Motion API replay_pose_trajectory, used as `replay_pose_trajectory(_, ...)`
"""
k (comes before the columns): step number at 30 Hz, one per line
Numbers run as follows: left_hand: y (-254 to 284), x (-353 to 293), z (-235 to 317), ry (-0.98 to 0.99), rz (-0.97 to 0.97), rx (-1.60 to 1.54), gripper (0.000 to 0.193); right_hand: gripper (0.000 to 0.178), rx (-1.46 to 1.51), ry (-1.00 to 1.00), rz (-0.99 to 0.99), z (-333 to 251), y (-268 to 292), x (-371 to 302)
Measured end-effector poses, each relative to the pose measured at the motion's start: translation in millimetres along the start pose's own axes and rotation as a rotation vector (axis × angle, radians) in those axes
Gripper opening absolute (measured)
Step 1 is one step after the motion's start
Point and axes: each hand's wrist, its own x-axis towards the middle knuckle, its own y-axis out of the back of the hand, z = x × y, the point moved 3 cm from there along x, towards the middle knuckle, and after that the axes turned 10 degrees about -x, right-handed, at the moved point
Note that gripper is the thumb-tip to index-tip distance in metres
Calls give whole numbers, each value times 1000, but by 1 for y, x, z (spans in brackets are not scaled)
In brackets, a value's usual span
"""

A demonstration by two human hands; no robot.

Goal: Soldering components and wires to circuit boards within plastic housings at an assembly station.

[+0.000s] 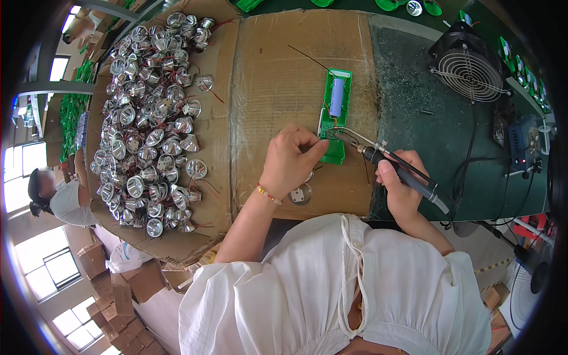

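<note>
A green plastic housing [334, 155] lies lengthwise on the cardboard, holding a blue-violet cylindrical battery [337, 97] and thin wires. My left hand [291, 155] rests at its lower left side, thumb and forefinger pinched together at the edge; what they pinch is hidden. In my right hand [402, 186] is a soldering iron [417, 182] with a thin metal feed tube along it. Its tip reaches the lower part of the housing, close to my left fingertips. Beside my left wrist lies a reflector cup [300, 194], partly covered.
Many silvery reflector cups [148, 136] with red wires fill a cardboard tray at left. A black fan [467, 74] with a wire grille stands at the back right. A blue control box [523, 148] with cables sits at the right. Another person [65, 198] is at far left.
</note>
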Motion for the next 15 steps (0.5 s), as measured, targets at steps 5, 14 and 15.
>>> replay_pose_trajectory(5, 0, -3, 6, 28, -29, 13, 18, 12, 70, -108, 12, -1, -3, 0)
replay_pose_trajectory(14, -1, -5, 2, 66, -35, 2, 19, 15, 277, -295, 48, 2, 0, -5)
replay_pose_trajectory(15, -1, -5, 4, 57, -35, 1, 19, 15, 245, -236, 66, -3, 3, -8)
